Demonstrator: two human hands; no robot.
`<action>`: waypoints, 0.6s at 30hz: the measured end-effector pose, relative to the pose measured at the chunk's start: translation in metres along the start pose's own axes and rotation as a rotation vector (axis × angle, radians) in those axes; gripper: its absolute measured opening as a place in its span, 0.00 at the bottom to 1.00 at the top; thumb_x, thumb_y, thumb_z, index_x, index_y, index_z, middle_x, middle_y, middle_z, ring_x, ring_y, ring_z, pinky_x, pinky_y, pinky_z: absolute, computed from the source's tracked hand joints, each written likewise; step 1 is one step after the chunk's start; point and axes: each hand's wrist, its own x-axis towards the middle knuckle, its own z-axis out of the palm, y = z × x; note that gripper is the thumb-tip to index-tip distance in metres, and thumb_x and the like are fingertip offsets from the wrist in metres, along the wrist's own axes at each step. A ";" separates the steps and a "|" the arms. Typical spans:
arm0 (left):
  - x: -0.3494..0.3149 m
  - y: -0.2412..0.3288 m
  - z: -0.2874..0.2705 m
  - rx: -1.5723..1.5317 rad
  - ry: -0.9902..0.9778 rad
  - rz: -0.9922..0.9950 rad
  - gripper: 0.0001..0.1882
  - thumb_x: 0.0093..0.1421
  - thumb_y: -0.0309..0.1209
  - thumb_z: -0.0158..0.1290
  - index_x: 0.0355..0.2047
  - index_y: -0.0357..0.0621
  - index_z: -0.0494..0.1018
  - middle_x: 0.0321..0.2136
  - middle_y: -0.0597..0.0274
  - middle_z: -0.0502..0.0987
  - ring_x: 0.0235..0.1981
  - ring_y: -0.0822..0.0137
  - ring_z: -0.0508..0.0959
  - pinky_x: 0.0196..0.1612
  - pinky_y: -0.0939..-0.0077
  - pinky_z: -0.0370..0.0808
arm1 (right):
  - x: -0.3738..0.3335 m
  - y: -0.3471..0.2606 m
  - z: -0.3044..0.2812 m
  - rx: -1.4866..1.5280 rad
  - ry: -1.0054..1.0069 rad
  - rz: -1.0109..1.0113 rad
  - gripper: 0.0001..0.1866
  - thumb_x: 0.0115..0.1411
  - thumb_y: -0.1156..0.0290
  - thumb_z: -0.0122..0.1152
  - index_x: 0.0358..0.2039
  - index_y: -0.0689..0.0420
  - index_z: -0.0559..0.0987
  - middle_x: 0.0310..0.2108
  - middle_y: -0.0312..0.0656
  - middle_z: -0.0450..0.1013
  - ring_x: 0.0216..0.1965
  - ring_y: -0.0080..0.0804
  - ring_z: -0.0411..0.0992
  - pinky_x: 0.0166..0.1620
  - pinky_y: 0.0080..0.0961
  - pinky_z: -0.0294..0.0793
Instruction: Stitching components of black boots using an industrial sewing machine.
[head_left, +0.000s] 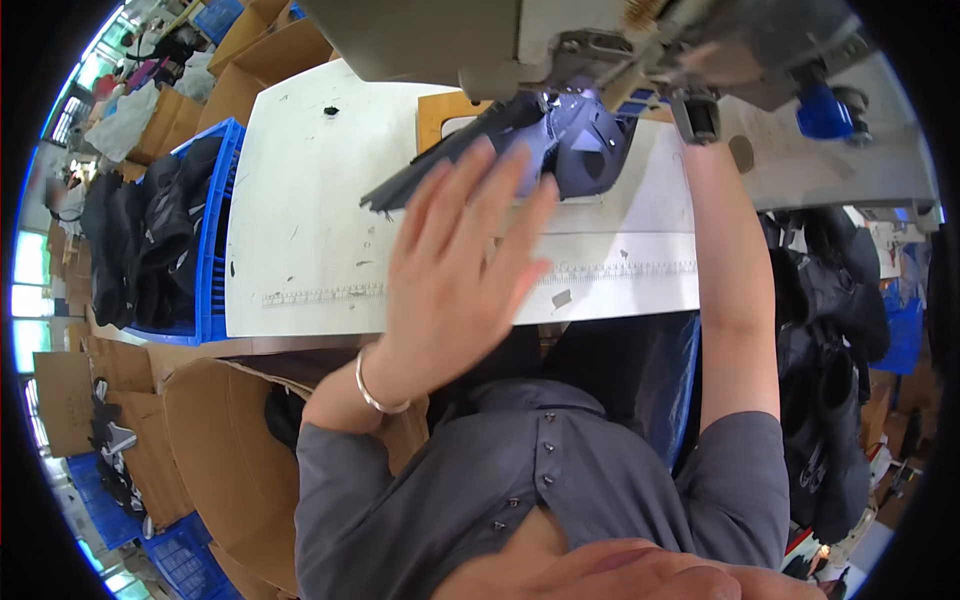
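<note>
A dark grey and black shoe upper (585, 165) lies on the white sewing table, under the head of a sewing machine (440, 40). A light shines on its middle, and one long dark flap stretches toward the left. My left hand (455, 255) hovers in front of this flap, palm down, fingers spread, with nothing in it; a silvery bangle circles the wrist. Whether the fingertips touch the flap I cannot tell. My right forearm (735, 250) reaches up along the table's right side. Behind the machine head my right hand is hidden, fingers included.
A printed ruler scale runs along the near part of the white table (320, 210). At its left stands a blue crate (215, 240) with dark shoe uppers. An open cardboard box (230, 450) sits below left. More dark uppers (825, 370) hang or lie on the right.
</note>
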 end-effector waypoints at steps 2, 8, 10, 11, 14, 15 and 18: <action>0.003 -0.022 0.019 0.077 -0.016 0.030 0.24 0.43 0.24 0.59 0.45 0.45 0.72 0.44 0.63 0.74 0.46 0.63 0.73 0.44 0.73 0.72 | -0.006 -0.006 0.002 -0.052 -0.010 -0.021 0.15 0.59 0.72 0.53 0.47 0.62 0.71 0.46 0.39 0.69 0.45 0.28 0.66 0.51 0.24 0.63; 0.009 -0.040 0.029 0.121 -0.129 0.135 0.26 0.43 0.22 0.54 0.46 0.46 0.71 0.50 0.65 0.69 0.49 0.63 0.69 0.44 0.71 0.72 | -0.008 -0.021 0.003 -0.223 -0.039 -0.103 0.13 0.58 0.72 0.53 0.43 0.63 0.73 0.42 0.40 0.71 0.42 0.28 0.69 0.48 0.24 0.66; 0.009 -0.030 0.030 0.066 -0.157 0.118 0.25 0.43 0.21 0.52 0.46 0.46 0.71 0.51 0.65 0.68 0.50 0.63 0.69 0.43 0.72 0.72 | -0.012 -0.023 0.005 -0.290 -0.053 -0.122 0.12 0.58 0.73 0.53 0.42 0.63 0.74 0.41 0.40 0.72 0.40 0.28 0.70 0.47 0.24 0.66; 0.011 -0.022 0.028 0.023 -0.175 0.075 0.23 0.46 0.22 0.50 0.46 0.46 0.71 0.49 0.62 0.69 0.49 0.61 0.69 0.44 0.70 0.71 | -0.013 -0.024 0.005 -0.319 -0.061 -0.133 0.12 0.58 0.73 0.53 0.41 0.63 0.75 0.40 0.40 0.72 0.40 0.28 0.70 0.47 0.24 0.67; 0.012 -0.004 0.041 -0.032 -0.128 -0.015 0.21 0.50 0.23 0.48 0.47 0.45 0.69 0.49 0.57 0.68 0.48 0.56 0.69 0.46 0.67 0.70 | -0.014 -0.032 0.005 -0.419 -0.083 -0.172 0.11 0.57 0.73 0.53 0.39 0.64 0.76 0.38 0.40 0.74 0.38 0.28 0.71 0.45 0.24 0.68; 0.012 0.001 0.045 -0.046 -0.066 -0.061 0.22 0.50 0.22 0.48 0.48 0.45 0.67 0.50 0.55 0.67 0.49 0.54 0.69 0.46 0.65 0.70 | -0.014 -0.035 0.005 -0.458 -0.090 -0.187 0.11 0.57 0.73 0.53 0.39 0.64 0.76 0.38 0.40 0.74 0.37 0.29 0.71 0.45 0.24 0.68; 0.013 0.006 0.051 -0.086 -0.063 -0.157 0.28 0.45 0.15 0.48 0.49 0.46 0.67 0.50 0.56 0.67 0.52 0.52 0.68 0.50 0.64 0.71 | -0.018 -0.039 0.005 -0.570 -0.125 -0.230 0.10 0.56 0.73 0.53 0.37 0.64 0.77 0.36 0.40 0.75 0.36 0.29 0.73 0.44 0.24 0.70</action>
